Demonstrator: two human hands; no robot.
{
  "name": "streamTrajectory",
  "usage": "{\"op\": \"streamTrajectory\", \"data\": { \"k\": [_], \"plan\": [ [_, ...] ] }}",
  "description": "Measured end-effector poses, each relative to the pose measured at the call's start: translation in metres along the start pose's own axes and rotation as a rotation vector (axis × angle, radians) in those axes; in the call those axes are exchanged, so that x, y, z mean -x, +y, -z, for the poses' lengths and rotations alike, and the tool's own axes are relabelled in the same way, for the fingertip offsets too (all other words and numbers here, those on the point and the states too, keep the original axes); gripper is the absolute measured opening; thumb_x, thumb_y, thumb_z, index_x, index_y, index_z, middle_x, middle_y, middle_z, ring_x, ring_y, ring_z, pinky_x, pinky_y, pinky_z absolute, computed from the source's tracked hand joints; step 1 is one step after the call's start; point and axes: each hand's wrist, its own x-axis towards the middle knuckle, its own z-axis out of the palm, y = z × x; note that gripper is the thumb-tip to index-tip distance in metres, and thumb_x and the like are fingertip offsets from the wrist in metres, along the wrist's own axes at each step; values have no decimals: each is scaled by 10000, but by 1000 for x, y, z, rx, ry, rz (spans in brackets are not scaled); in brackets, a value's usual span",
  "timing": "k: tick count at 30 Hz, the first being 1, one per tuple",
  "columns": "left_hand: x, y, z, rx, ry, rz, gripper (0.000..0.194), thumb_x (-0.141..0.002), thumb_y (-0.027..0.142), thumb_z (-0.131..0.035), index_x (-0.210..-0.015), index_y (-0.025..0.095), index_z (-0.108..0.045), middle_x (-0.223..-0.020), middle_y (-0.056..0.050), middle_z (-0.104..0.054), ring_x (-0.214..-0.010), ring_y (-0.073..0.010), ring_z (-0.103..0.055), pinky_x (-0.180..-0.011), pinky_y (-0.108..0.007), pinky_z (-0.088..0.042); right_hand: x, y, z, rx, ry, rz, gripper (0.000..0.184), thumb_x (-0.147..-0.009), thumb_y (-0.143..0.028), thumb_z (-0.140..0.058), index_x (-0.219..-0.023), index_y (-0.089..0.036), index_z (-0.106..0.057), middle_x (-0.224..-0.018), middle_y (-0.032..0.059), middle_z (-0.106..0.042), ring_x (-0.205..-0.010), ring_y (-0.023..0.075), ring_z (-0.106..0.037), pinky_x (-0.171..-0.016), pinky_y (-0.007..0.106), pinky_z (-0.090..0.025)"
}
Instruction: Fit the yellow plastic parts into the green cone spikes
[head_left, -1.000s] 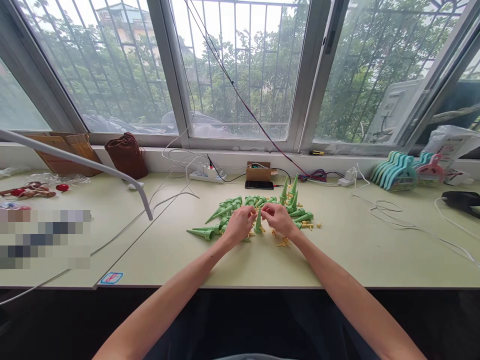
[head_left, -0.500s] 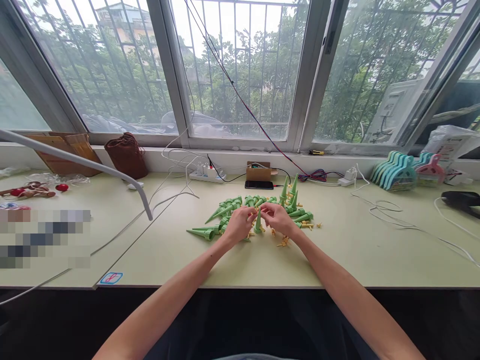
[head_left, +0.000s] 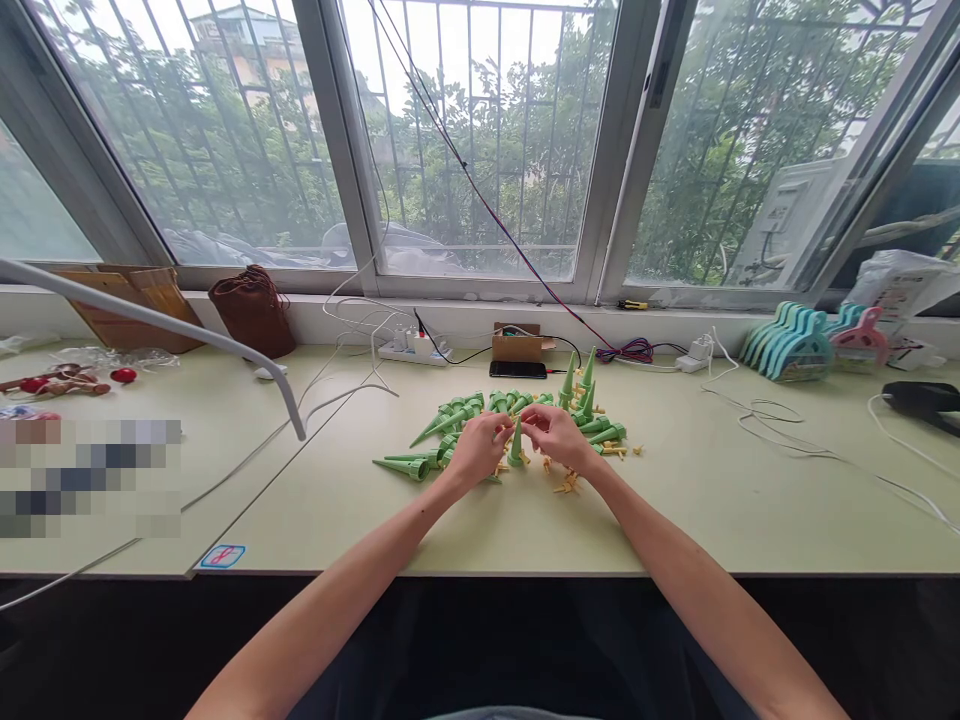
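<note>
A green plastic cone-shaped spike [head_left: 516,448] stands point up on the table between my hands. My left hand [head_left: 480,445] has its fingertips pinched at the spike's upper part from the left. From the right, my right hand [head_left: 557,438] closes its thumb and fingers near the same tip. Several more green spikes [head_left: 411,467] lie in a pile behind and left of my hands. Upright spikes [head_left: 587,385] stand at the back right of the pile. Small yellow plastic pieces [head_left: 568,484] are scattered by my right wrist. Exactly what lies between the fingertips is partly hidden.
Behind the pile lie a phone [head_left: 517,370] and a small cardboard box [head_left: 516,345]. A power strip [head_left: 414,350] and loose cables run along the back. A grey bent rod [head_left: 225,342] juts in from the left. Teal clip-like items [head_left: 787,343] stand at the right.
Almost nothing differs. Both hands stay at the spike's tip, with at most a very slight shift of the right hand.
</note>
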Motion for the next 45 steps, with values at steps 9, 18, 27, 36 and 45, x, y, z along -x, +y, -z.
{"op": "streamTrajectory", "data": {
  "k": [9,18,27,36,45],
  "plan": [
    [0,-1,-1,-9,7,-3,221,-867,245,-470,-816,183,-676,-764,-43,-624,-708,-163,-551,-649,-254,-400,0,0,0,7,2,0,162,-830,-326,-543,-832,-175,-600,-678,8,-625,-464,102,-539,-457,226,-450],
    [0,1,-1,-9,69,19,294,-889,318,-434,-739,173,-640,-704,-34,-615,-657,-147,-532,-620,-245,-385,0,-5,1,174,118,41,163,-843,-287,-521,-806,-175,-633,-724,30,-652,-565,133,-565,-549,250,-451],
    [-2,11,9,282,68,156,530,-922,570,-286,-807,182,-628,-747,-5,-653,-521,-106,-523,-518,-228,-391,0,-3,2,268,164,98,171,-860,-270,-503,-800,-178,-634,-696,25,-638,-594,143,-541,-583,256,-414],
    [4,19,9,331,-132,31,398,-836,535,-503,-911,165,-626,-856,-30,-628,-489,-61,-492,-451,-188,-373,1,-5,4,301,149,104,164,-855,-258,-497,-784,-179,-622,-697,17,-632,-588,133,-509,-574,245,-386],
    [4,10,1,455,-265,47,277,-830,423,-524,-782,158,-591,-577,35,-475,-422,-51,-395,-412,-178,-334,1,-3,3,321,157,119,157,-845,-243,-503,-773,-174,-624,-689,13,-628,-600,133,-528,-584,247,-393]
  ]
}}
